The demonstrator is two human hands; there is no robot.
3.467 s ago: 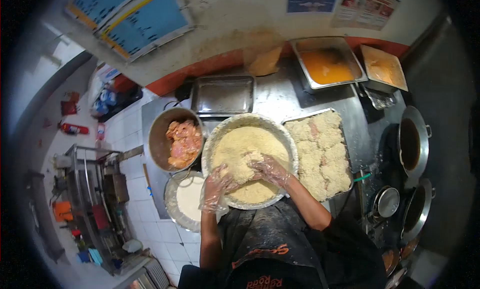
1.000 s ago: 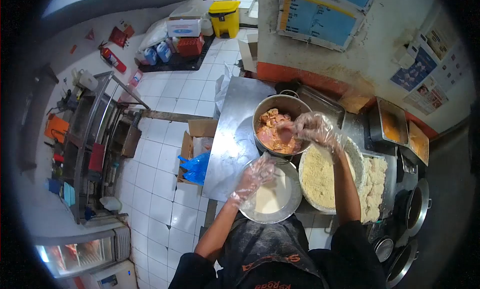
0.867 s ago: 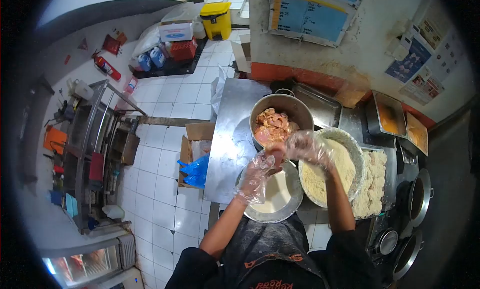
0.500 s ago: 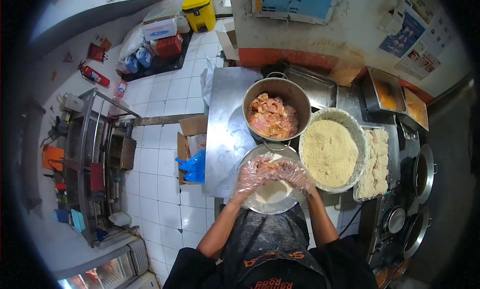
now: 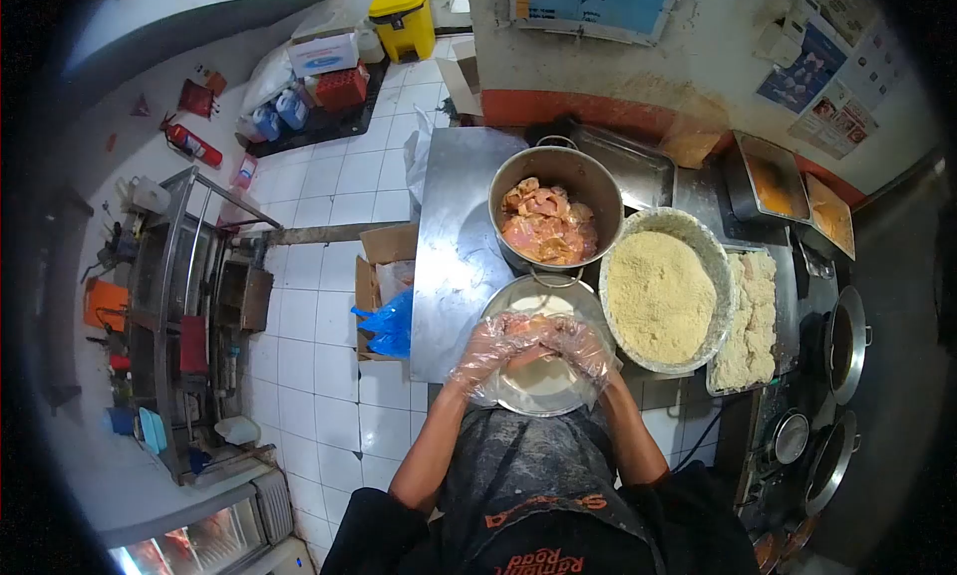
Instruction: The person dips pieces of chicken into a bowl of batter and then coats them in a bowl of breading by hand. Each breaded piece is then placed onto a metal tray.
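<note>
Both hands wear clear plastic gloves and meet over a metal bowl of white liquid. My left hand and my right hand are closed round a piece of raw meat, one at each side. Just beyond the bowl stands a deep metal pot with raw meat pieces inside. To its right is a large basin of pale yellow flour or crumbs. A tray of coated pieces lies right of the basin.
The steel table carries the pot and bowl. Pans and a strainer are at the right. Metal containers stand at the back right. A cardboard box with a blue bag is on the floor at left.
Both hands have shifted slightly, still holding the meat over the bowl. The right hand has come a little closer to the left. The view has moved slightly.
</note>
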